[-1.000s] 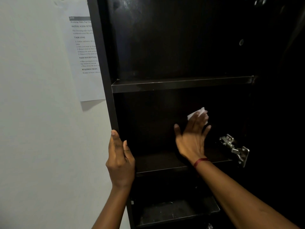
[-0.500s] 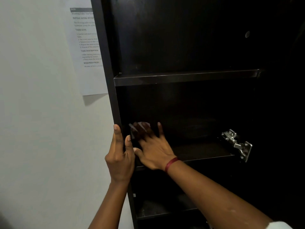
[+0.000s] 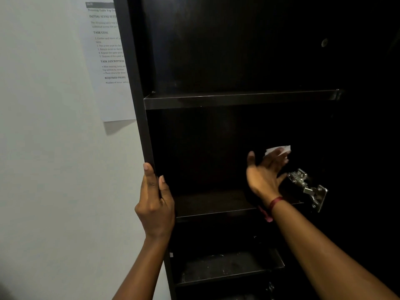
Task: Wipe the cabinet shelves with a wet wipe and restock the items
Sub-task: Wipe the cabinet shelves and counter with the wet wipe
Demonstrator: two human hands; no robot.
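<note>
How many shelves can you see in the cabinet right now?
3: upper shelf, middle shelf beneath the right hand, lower shelf near the bottom. Others may be hidden off-frame.

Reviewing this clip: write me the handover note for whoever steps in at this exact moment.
Left hand: grips the front edge of the cabinet side panel.
Right hand: inside the middle compartment, flat fingers pressing the wet wipe to the back wall, just above the hinge.
Done: no items show on the shelves; how much wiping is finished I cannot tell.
Left: the lower shelf shows pale specks, so it probably needs wiping; then restock. The items to restock are out of view.
</note>
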